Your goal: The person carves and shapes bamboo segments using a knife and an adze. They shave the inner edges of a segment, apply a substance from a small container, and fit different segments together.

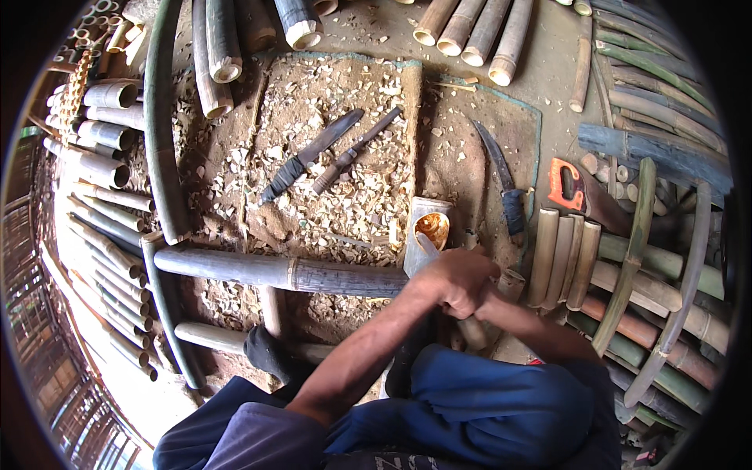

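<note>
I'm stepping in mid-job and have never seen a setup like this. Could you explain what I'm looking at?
There's no machine here: a seated person works with two bare hands. The single picture comes from a wide fisheye camera on their head, looking down, so straight edges bend near the rim.

The left hand appears closed on a pale tool at the open end of a bamboo piece. The right hand overlaps it; its grip is hidden.

Ahead, pale chips litter a brown mat, with a straight knife, a slimmer tool and a curved knife. An orange-handled saw and stacked bamboo are to the right.
</note>
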{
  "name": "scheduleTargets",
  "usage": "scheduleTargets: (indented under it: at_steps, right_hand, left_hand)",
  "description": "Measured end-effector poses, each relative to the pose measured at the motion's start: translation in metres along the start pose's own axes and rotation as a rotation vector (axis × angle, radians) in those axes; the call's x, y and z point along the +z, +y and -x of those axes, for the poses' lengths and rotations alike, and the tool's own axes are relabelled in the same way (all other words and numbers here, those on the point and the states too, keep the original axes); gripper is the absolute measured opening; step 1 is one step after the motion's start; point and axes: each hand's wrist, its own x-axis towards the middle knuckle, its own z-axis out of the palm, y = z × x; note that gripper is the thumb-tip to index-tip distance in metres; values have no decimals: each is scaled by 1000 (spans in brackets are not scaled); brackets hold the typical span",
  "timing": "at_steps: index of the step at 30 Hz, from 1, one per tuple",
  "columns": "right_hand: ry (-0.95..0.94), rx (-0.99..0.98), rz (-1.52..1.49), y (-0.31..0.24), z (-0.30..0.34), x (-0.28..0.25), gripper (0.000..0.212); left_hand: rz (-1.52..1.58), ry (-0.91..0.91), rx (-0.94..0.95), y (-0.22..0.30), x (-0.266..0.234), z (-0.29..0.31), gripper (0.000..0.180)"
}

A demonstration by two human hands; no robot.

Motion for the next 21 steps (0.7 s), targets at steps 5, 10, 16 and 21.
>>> scheduleTargets:
  at_steps: [5,10,16,21]
  right_hand:
    - [-102,-137,218,-18,-26,-26,37]
    - [-318,-288,700,-37,-46,-131,37]
    - [-297,-19,95,3,-19,-85,51]
    - [-283,97,-173,8,-5,-15,50]
  left_hand:
    - [-4,218,-80,-21,21,-14,92]
    - [277,940,-117,27,32,-11,100]
    - [261,596,-187,33,10,9,106]
    - [171,191,-37,3,2,27,96]
